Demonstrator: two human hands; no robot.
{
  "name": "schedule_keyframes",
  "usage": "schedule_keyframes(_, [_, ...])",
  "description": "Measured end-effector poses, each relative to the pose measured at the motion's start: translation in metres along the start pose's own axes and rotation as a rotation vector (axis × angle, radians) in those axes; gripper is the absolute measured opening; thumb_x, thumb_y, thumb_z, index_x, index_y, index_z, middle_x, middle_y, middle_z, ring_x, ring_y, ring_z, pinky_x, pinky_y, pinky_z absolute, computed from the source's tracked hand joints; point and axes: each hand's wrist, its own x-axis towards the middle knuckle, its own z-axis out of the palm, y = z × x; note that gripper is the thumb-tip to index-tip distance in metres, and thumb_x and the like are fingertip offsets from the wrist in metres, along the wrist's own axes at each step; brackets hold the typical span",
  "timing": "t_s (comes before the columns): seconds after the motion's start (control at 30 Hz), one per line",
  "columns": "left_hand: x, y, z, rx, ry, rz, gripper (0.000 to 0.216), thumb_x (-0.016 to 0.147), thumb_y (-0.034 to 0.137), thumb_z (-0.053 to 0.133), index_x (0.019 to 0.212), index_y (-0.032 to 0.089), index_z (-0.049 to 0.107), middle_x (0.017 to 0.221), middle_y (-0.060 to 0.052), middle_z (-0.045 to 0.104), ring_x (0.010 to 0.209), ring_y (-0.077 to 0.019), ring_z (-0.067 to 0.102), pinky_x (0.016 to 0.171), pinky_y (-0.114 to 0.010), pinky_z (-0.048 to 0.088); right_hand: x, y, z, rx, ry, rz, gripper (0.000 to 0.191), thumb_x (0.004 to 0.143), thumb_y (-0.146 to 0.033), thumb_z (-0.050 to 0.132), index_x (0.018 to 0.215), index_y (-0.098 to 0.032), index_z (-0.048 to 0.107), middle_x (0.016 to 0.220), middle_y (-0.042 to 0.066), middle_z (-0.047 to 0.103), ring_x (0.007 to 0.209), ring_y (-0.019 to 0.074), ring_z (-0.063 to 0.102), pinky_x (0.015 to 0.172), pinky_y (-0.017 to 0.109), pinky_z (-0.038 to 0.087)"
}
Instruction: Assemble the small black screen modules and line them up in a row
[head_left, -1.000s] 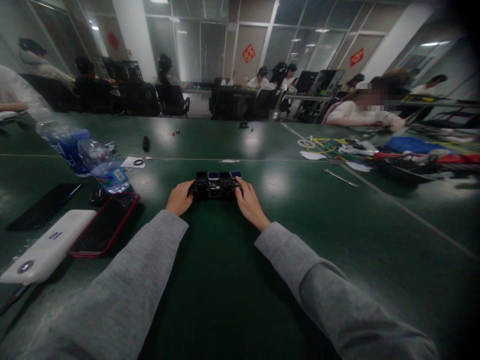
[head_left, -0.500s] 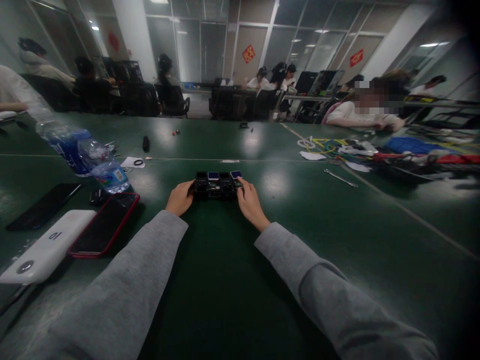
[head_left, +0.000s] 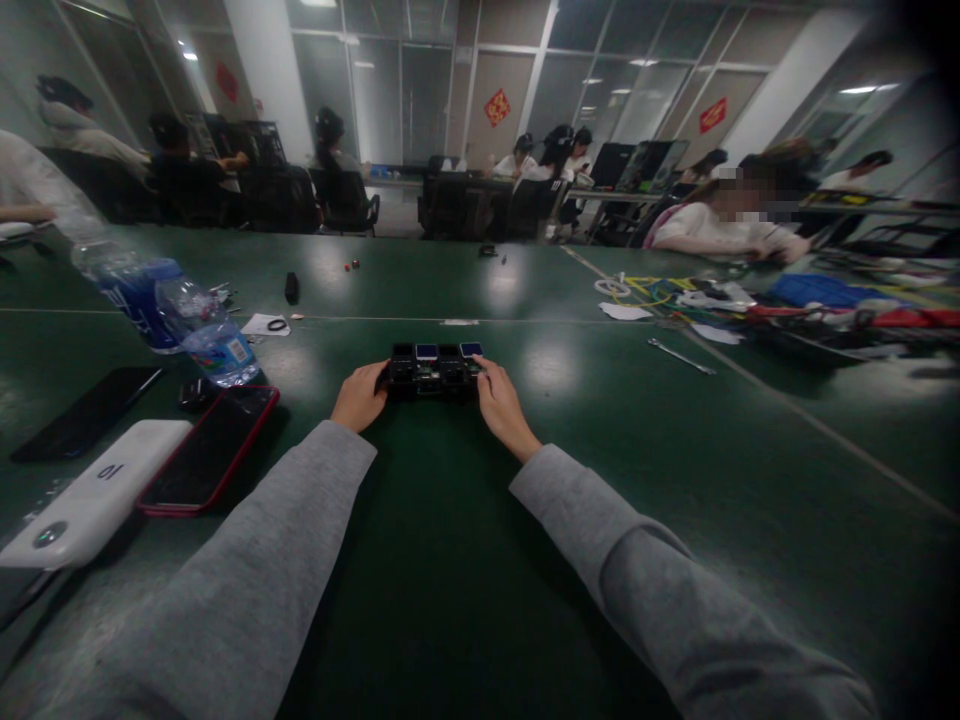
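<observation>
On the green table (head_left: 442, 520) in front of me lies a black electronic device (head_left: 435, 370), low and wide, with two small screens along its far side and bare circuitry near its middle. My left hand (head_left: 361, 396) is closed on its left end, thumb and fingers against the side. At the right end, my right hand (head_left: 502, 402) grips it, with the index finger resting by the right-hand screen. The fingertips are partly hidden behind the device.
Left of me are a white power bank (head_left: 97, 490), a red-edged phone (head_left: 214, 450), a dark phone (head_left: 86, 410) and clear bottles (head_left: 210, 335). A wrench (head_left: 681, 357) and tangled cables (head_left: 652, 292) lie to the right. A person in white (head_left: 697, 225) sits across the table.
My right index finger has shifted slightly at the device's right end, and the right screen there sits a little straighter. My left hand stays in place.
</observation>
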Motion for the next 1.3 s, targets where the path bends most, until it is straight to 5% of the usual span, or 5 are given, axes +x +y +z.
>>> schedule_keyframes(0.9, [0.002, -0.0076, 0.0031, 0.004, -0.001, 0.008, 0.046, 0.082, 0.014, 0.051, 0.128, 0.02, 0.052, 0.129, -0.008, 0.058, 0.121, -0.0244, 0.051, 0.103, -0.049, 0.04, 0.001, 0.0027, 0.0012, 0.139, 0.032, 0.063, 0.04, 0.096, -0.037, 0.038, 0.13, -0.016, 0.045, 0.122, 0.013, 0.058, 0.113, 0.0254, 0.055, 0.098, 0.046, 0.043])
schedule_keyframes(1.3, [-0.0002, 0.0009, -0.0002, 0.063, -0.033, -0.002, 0.046, 0.081, 0.016, 0.051, 0.126, 0.018, 0.051, 0.127, -0.01, 0.058, 0.12, -0.0253, 0.051, 0.104, -0.047, 0.039, 0.0023, 0.0028, 0.0019, 0.041, 0.048, -0.037, 0.038, 0.095, -0.036, 0.04, 0.128, -0.019, 0.048, 0.125, 0.011, 0.054, 0.115, 0.0247, 0.051, 0.099, 0.046, 0.04])
